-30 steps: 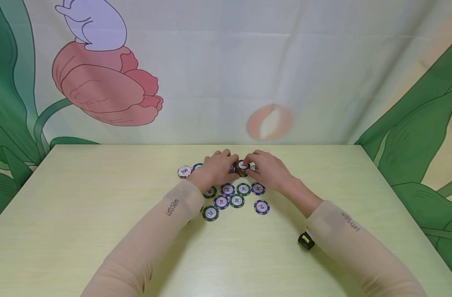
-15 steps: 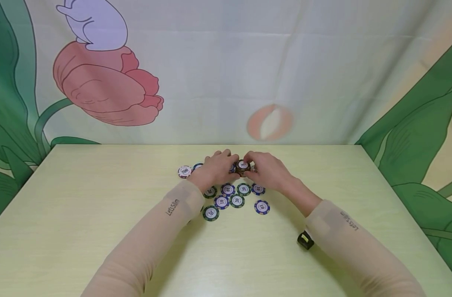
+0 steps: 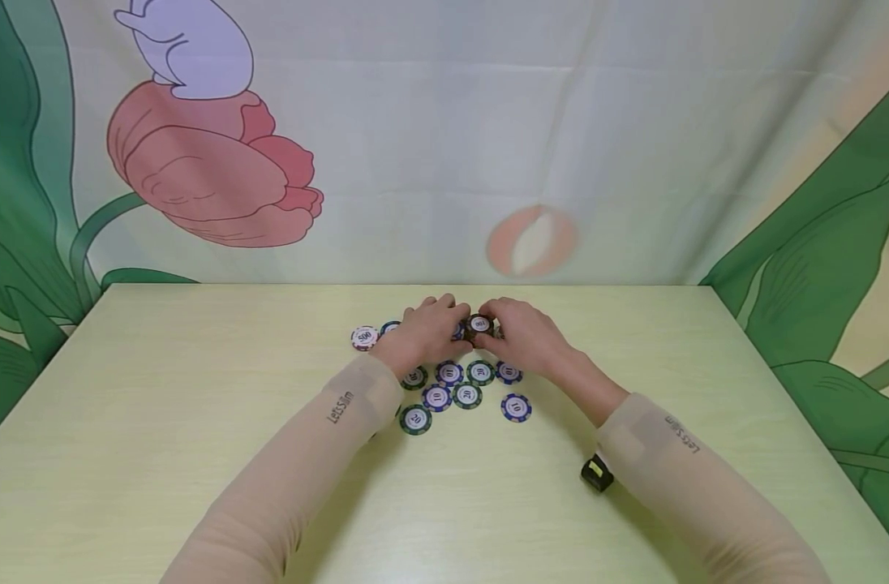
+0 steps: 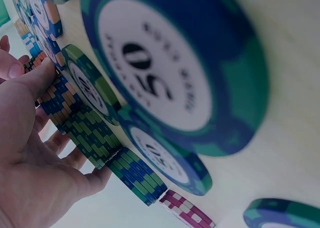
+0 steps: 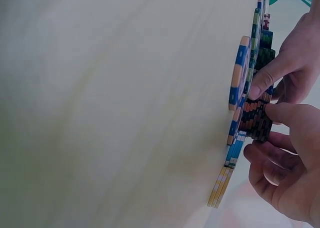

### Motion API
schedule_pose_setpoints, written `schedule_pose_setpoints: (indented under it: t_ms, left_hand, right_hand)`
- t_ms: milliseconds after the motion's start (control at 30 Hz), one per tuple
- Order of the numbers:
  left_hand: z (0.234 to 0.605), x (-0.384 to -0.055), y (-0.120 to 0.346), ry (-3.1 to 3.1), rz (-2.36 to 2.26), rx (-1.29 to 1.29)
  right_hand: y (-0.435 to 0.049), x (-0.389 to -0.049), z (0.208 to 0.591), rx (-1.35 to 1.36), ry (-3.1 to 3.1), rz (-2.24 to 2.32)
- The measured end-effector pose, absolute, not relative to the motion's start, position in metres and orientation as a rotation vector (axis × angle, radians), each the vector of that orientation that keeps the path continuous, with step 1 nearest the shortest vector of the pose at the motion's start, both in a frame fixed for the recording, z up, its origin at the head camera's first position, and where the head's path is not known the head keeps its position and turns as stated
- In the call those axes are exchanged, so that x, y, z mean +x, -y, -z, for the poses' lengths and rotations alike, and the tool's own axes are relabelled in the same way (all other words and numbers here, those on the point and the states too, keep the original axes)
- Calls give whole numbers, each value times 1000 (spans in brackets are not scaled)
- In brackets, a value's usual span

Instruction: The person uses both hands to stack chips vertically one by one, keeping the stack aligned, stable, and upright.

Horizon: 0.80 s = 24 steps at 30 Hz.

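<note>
Poker chips stand in a row of short stacks near the table's back edge. My right hand (image 3: 525, 334) pinches a stack of black chips (image 3: 479, 324) between thumb and fingers, shown side-on in the right wrist view as dark chips (image 5: 260, 122) with some orange-marked ones. Just to its left, my left hand (image 3: 431, 328) curls over the row, thumb and fingers about the blue-and-orange stack (image 4: 61, 104). Beside that, under the left hand, stand a green stack (image 4: 93, 136) and a blue-green stack (image 4: 137, 176). The head view mostly hides these behind the hand.
Flat chips marked 10 and 20 lie in front, among them a blue chip (image 3: 516, 407) and a green chip (image 3: 416, 419). White 500 chips (image 3: 364, 337) sit at the row's left. Light-blue chips (image 5: 235, 152) and yellow chips (image 5: 220, 186) continue it rightward. A small black device (image 3: 597, 472) is beside the right cuff.
My right fingertips have shifted from over the top black chip toward its edge, so its printed face shows more fully. The left hand stays in place. The flat chips have not moved.
</note>
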<state>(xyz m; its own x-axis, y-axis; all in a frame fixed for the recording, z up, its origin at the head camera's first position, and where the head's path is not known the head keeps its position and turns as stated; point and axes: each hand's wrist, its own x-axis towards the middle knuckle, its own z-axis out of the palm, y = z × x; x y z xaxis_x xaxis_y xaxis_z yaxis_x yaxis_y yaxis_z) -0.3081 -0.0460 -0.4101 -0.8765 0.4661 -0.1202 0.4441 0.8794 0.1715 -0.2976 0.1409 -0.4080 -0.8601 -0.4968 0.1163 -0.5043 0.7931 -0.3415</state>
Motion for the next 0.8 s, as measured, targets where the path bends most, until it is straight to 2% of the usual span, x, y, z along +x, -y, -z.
schedule_pose_setpoints:
  t_ms: [800]
  left_hand:
    - [402,-309,59,-2782,-376,749]
  right_hand:
    - [-170,-279,392,754,3086,-468]
